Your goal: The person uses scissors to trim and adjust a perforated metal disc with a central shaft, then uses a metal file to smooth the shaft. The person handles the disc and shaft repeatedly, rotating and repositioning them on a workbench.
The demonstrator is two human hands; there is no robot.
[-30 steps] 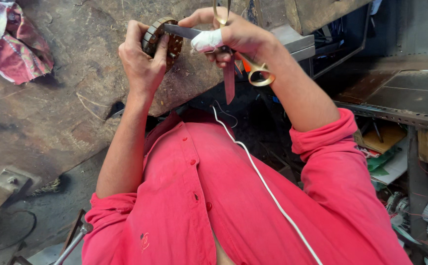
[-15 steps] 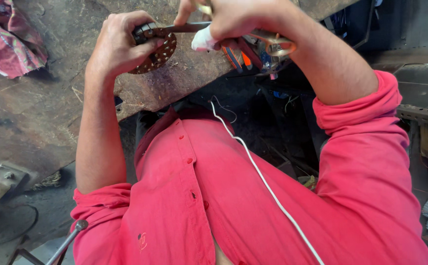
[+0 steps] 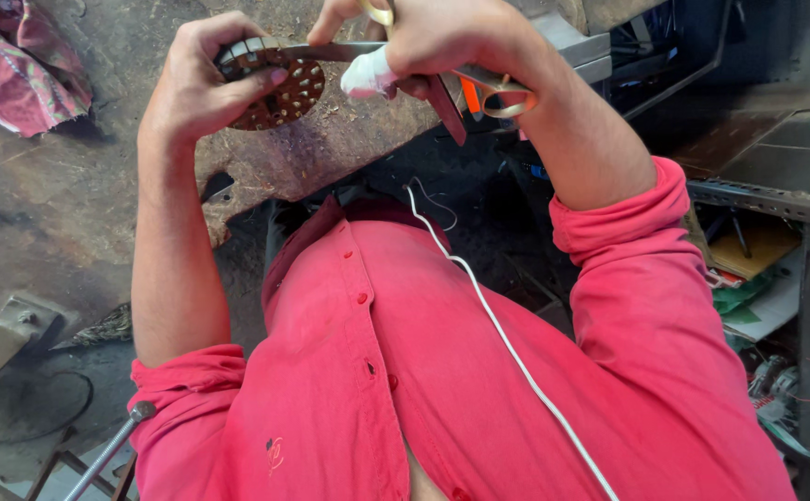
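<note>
My left hand (image 3: 210,79) grips a round brown perforated disc (image 3: 280,88) with a ribbed rim, thumb pressed on its face. My right hand (image 3: 442,37) holds a pair of scissors (image 3: 479,83) with gold-coloured handles, one finger wrapped in a white bandage (image 3: 368,74). The scissor blade (image 3: 331,51) reaches left and lies across the top edge of the disc. Both hands are raised over a rusty metal bench (image 3: 331,148). Below them my red shirt (image 3: 424,371) fills the view.
A white cord (image 3: 507,343) runs down my shirt. A red cloth (image 3: 15,74) lies at the upper left on the stained floor. A metal block (image 3: 1,339) and a rod (image 3: 108,450) sit at the lower left. Shelves with clutter (image 3: 767,269) stand to the right.
Both hands with the disc and scissors have shifted slightly right in view. The blade still rests on the disc's edge.
</note>
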